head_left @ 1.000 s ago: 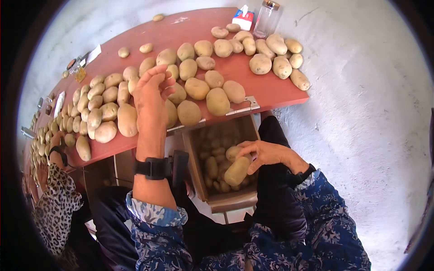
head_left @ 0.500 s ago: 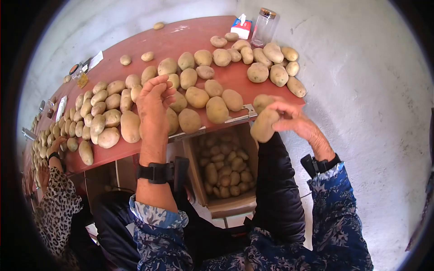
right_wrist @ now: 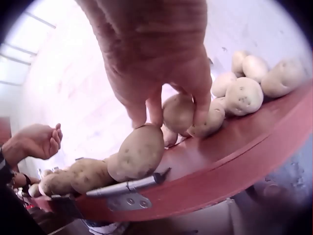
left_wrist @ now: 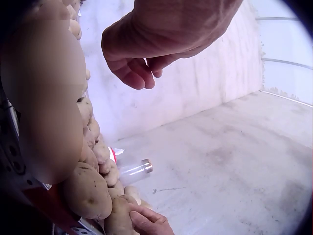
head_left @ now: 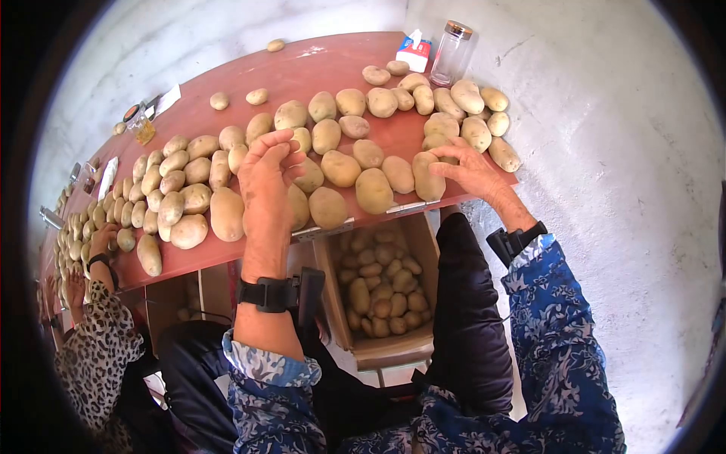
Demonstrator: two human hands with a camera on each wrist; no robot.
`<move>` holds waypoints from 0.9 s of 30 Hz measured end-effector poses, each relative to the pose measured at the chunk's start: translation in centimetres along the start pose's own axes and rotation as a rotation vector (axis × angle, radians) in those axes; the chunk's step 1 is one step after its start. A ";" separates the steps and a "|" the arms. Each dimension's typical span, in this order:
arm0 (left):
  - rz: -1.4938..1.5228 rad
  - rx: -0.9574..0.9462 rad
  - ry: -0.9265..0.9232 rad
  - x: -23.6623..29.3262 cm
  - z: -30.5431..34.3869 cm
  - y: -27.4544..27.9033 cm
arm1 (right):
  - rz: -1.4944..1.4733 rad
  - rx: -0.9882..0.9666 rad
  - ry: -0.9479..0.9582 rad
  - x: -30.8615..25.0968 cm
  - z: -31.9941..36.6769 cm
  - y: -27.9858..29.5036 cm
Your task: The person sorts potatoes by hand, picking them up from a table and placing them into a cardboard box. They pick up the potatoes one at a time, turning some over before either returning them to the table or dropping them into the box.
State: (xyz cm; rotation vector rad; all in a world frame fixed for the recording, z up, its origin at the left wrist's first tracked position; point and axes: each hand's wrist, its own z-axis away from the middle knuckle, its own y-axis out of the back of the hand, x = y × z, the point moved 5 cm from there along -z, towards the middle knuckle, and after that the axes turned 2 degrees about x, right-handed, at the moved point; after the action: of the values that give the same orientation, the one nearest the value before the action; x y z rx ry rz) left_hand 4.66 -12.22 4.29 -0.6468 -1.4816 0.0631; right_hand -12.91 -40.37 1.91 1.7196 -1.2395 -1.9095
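Observation:
My right hand (head_left: pixel 478 175) is at the table's near right end, its fingertips on an oval potato (head_left: pixel 429 184) standing by the front edge. In the right wrist view its fingers also reach around a second potato (right_wrist: pixel 178 113) just behind. The left hand (head_left: pixel 265 175) hovers over the potato rows, with fingers loosely curled and nothing in them. Beneath it and to both sides, many tan potatoes (head_left: pixel 340 169) lie on the red table (head_left: pixel 318 64). In the left wrist view the left hand (left_wrist: pixel 168 32) hangs apart from the potatoes.
A cardboard box (head_left: pixel 393 349) of smaller potatoes stands below the table edge, beside my knee. At the back are a tissue pack (head_left: pixel 414 54) and a clear jar (head_left: pixel 452 54). Another person's hand (head_left: pixel 102 240) is among potatoes at the left. A wall (head_left: pixel 605 189) borders the right.
My right hand has come up from over the box with two potatoes and moved onto the table's right end, where they now rest. The left hand has stayed over the rows.

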 end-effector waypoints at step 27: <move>-0.005 -0.002 0.025 -0.3 0.2 -0.3 | -0.092 0.522 0.182 1.9 4.8 1.0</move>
State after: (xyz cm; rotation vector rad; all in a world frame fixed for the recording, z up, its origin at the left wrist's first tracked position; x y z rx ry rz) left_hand 4.34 -12.55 4.18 -0.6439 -1.4588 0.0493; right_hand -18.05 -40.40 1.02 2.1754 -1.7162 -1.5097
